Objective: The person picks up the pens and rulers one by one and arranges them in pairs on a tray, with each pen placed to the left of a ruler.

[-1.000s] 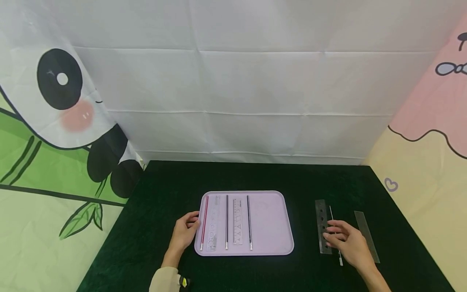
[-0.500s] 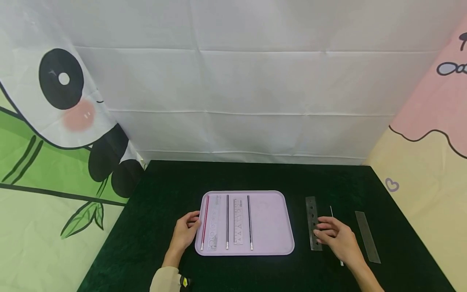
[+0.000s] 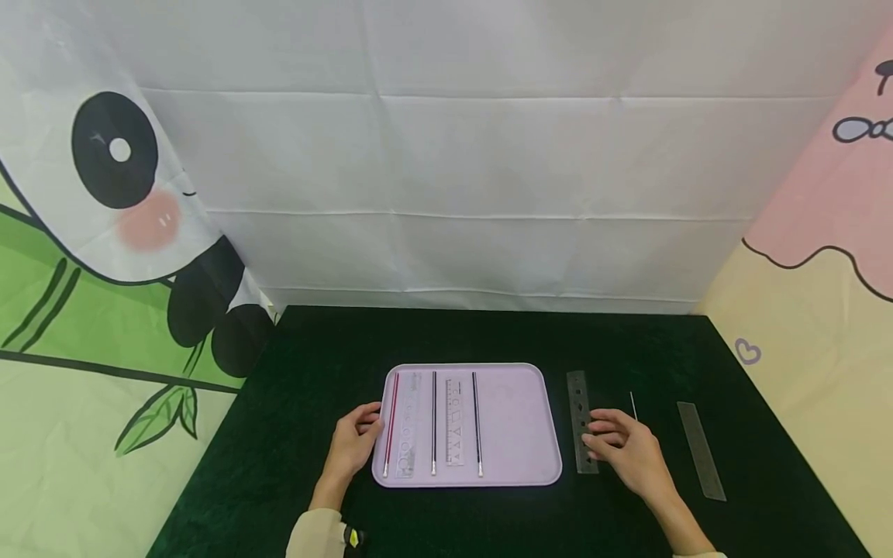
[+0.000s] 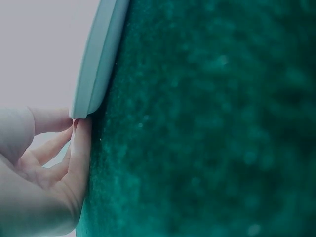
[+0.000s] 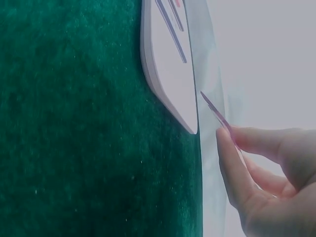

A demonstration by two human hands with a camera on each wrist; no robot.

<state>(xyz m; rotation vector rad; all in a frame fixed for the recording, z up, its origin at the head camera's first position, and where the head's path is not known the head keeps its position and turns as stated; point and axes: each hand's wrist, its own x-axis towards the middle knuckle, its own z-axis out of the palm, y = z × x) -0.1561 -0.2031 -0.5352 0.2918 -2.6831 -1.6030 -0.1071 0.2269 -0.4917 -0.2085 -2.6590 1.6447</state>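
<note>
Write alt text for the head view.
The right hand holds a stencil ruler beside a lilac tray bearing three pencils and two stencils; the left hand holds the tray's left edge. Farther right, another ruler lies on the green table.

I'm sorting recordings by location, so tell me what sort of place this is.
Probably a staged tabletop recording area: a dark green table, a creased white backdrop and cartoon-printed sheets at either side.
</note>
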